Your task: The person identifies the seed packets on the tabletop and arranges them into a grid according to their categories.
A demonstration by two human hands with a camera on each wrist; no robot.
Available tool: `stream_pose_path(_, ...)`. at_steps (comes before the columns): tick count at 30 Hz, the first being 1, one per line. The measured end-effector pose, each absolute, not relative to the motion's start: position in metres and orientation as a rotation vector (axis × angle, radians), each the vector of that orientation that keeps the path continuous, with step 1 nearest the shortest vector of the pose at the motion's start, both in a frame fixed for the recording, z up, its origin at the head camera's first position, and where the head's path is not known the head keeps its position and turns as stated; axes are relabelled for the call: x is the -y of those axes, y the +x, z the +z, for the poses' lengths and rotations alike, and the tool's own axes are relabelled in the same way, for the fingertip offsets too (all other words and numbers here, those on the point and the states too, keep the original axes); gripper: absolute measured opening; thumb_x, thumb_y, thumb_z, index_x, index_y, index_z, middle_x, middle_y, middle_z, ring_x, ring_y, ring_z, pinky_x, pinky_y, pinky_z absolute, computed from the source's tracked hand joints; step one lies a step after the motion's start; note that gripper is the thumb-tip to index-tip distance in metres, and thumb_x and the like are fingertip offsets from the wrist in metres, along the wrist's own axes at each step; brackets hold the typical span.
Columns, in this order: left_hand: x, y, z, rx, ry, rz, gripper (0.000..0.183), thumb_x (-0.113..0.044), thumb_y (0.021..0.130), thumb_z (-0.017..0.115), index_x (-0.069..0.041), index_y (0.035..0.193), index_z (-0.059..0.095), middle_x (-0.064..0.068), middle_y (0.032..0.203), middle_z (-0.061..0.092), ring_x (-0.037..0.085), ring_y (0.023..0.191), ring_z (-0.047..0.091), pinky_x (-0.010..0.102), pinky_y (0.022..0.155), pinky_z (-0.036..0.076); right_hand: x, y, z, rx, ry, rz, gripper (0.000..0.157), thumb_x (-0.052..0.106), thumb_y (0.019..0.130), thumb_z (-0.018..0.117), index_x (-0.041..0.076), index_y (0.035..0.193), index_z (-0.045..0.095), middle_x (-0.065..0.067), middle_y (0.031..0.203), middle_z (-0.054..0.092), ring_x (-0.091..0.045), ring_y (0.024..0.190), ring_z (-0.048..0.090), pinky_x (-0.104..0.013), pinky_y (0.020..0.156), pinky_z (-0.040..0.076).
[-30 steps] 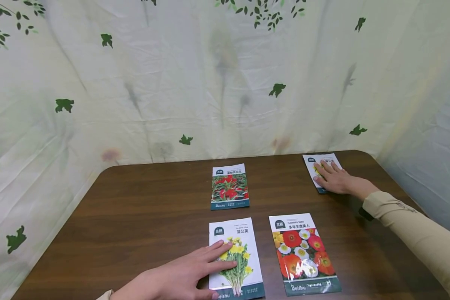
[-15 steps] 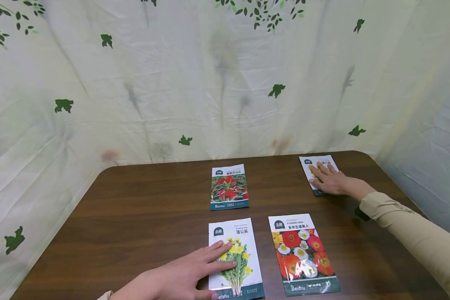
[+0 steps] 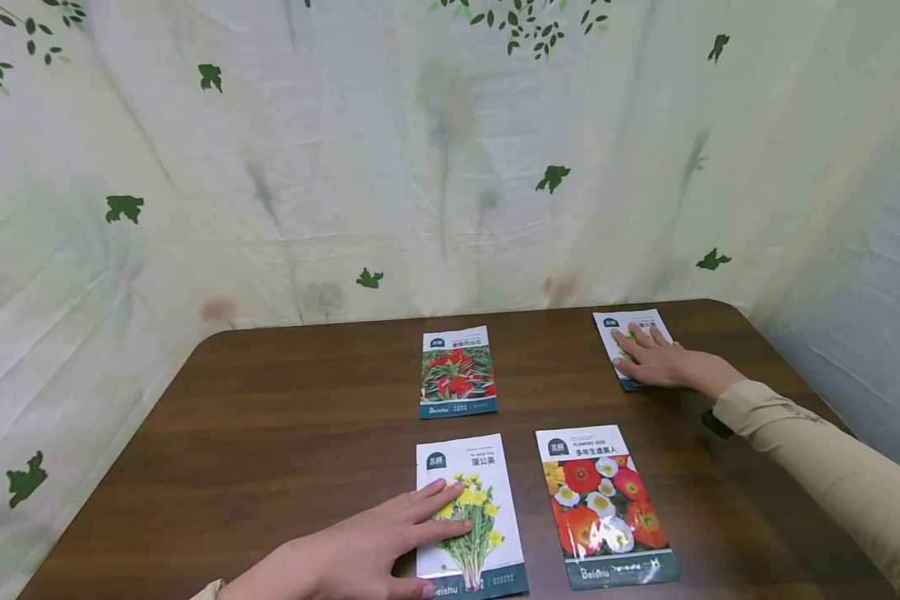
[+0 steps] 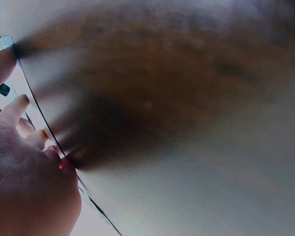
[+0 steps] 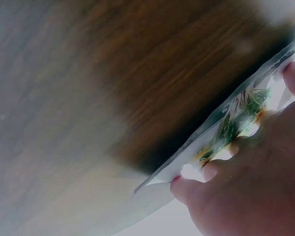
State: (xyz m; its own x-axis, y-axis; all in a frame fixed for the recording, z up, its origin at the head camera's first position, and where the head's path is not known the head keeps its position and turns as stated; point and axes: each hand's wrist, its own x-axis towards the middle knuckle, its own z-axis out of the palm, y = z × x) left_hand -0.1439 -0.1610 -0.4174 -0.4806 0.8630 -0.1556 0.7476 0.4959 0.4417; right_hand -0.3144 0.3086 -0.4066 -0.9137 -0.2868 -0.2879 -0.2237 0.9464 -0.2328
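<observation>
Spread over a front seed packet (image 3: 487,546) printed with yellow dandelion-like flowers, my left hand (image 3: 386,533) rests its straight fingers and thumb on it. At the far right, the flat fingers of my right hand (image 3: 663,362) press on another white seed packet (image 3: 636,319), partly hidden under them. In the right wrist view the right hand (image 5: 255,172) has its fingertips on that packet (image 5: 231,120), with yellow and green print showing. The left wrist view shows the left palm (image 4: 29,182) and fingertips meeting a thin edge.
A packet with red and white poppies (image 3: 607,508) lies right of the left hand. Behind it, toward the back middle, sits a red-flower packet (image 3: 459,375). The brown table (image 3: 285,433) meets a leaf-patterned white curtain (image 3: 330,167) at its far edge.
The right hand and the packet under it have slid a little to the left across the table. The left hand and the other packets stay where they were.
</observation>
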Motion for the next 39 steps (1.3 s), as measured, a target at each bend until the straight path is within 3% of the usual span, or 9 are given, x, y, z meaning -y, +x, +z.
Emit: stream_pose_path(39,0.161,-0.145,-0.417,-2.351,1.343,0.497,0.060,-0.059,0.097,0.045,-0.041,0.153,0.032,-0.006,0.163,0.014,0.022,0.149,0.012,0.053,0.110,0.031,-0.274,-0.305,-0.409,-2.824,-0.368,-0.263,0.073,0.048,0.104,0.036,0.003,0.157,0.014,-0.032,0.158,0.004,-0.057,0.140,-0.002,-0.074,0.105,0.008)
